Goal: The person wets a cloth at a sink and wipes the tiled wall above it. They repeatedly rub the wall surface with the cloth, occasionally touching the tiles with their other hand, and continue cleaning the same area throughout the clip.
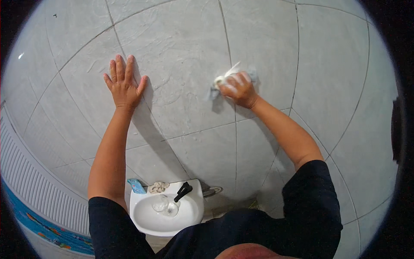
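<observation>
My left hand [124,88] lies flat on the grey tiled wall [189,56], fingers spread and holding nothing. To the right, my right hand [241,90] is closed around a white and pale-blue scrubber [219,81] pressed against the same wall. Motion smears its edges, and my fingers cover much of it, so its exact form is unclear. Wet, soapy-looking streaks mark the tiles around and between both hands.
Below stands a small white washbasin [138,216] with a black tap [183,191]. On its back ledge are a blue packet [136,186] and a crumpled beige item [158,187]. A clear, glass-like vessel [160,203] sits in the bowl. A ribbed white panel [43,177] curves along the left.
</observation>
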`<state>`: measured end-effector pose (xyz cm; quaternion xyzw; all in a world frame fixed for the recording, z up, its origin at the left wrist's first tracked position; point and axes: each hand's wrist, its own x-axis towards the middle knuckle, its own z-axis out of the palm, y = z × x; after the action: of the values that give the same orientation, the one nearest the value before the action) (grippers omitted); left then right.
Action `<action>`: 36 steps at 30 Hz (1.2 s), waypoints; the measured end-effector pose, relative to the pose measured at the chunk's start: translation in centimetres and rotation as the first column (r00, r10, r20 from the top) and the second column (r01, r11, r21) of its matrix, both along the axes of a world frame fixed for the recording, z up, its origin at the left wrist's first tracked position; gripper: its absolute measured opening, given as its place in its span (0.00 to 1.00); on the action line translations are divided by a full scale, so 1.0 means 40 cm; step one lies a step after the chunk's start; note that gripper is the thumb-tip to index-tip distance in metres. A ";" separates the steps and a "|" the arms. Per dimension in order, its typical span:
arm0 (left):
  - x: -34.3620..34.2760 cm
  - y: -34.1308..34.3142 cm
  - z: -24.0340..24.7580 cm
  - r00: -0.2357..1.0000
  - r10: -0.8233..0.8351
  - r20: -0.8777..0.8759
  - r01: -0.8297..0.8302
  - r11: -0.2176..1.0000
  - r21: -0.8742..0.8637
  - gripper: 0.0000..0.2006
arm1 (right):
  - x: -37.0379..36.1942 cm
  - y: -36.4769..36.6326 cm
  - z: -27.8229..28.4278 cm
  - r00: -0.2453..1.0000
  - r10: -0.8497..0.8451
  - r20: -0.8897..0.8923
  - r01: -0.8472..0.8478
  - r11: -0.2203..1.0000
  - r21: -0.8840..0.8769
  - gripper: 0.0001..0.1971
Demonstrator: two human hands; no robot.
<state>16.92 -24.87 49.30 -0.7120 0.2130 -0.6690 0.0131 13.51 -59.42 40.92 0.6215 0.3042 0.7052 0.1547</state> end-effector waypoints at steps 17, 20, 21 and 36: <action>-0.012 -0.213 0.013 0.999 -0.036 0.038 0.032 0.996 0.087 0.31 | 0.002 -0.025 -0.228 0.994 -0.073 -0.080 0.070 0.997 -0.031 0.14; -0.007 -0.219 0.004 0.998 -0.034 0.049 0.031 0.997 0.069 0.31 | 0.010 -0.165 -0.210 0.995 -0.093 0.022 0.088 0.981 0.174 0.15; -0.008 -0.215 0.002 0.998 -0.022 0.051 0.019 0.997 0.069 0.31 | 0.007 -0.194 -0.138 0.990 -0.120 0.078 0.093 0.954 0.284 0.15; -0.003 -0.209 0.003 0.997 -0.014 0.077 0.009 0.998 0.068 0.30 | 0.006 -0.053 -0.380 0.996 -0.033 -0.079 0.050 0.974 0.221 0.14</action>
<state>16.79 -33.23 49.40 -0.6835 0.2386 -0.6886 0.0415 13.77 -61.53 25.71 0.6671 0.2156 0.7078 0.0872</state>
